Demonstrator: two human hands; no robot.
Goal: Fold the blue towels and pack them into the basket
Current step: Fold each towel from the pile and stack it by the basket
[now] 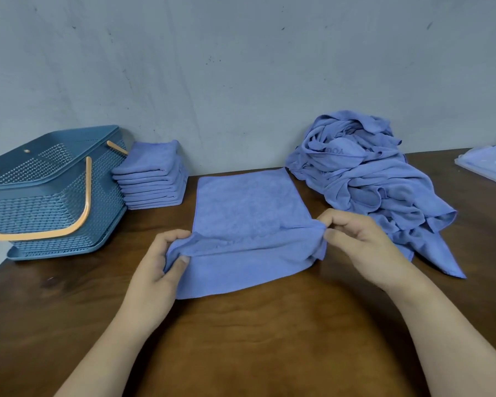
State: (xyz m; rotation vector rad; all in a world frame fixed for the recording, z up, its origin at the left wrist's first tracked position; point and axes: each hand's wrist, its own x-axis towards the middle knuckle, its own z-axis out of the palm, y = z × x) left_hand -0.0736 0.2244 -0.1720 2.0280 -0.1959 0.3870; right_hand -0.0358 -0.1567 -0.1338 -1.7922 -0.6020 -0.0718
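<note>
As my left hand (158, 262) and right hand (358, 239) pinch a blue microfibre towel (249, 202), the perforated blue plastic basket (49, 202) hides its floor; a clear tray (488, 164) is cropped right.

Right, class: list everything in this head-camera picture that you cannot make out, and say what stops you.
- Basket floor, head view: its near wall hides it, so any packed towels cannot be seen.
- Heap of unfolded towels, head view: folds overlap, so no count; its lettering is partly tucked under.
- Clear plastic item, head view: cut off by the right edge.
</note>
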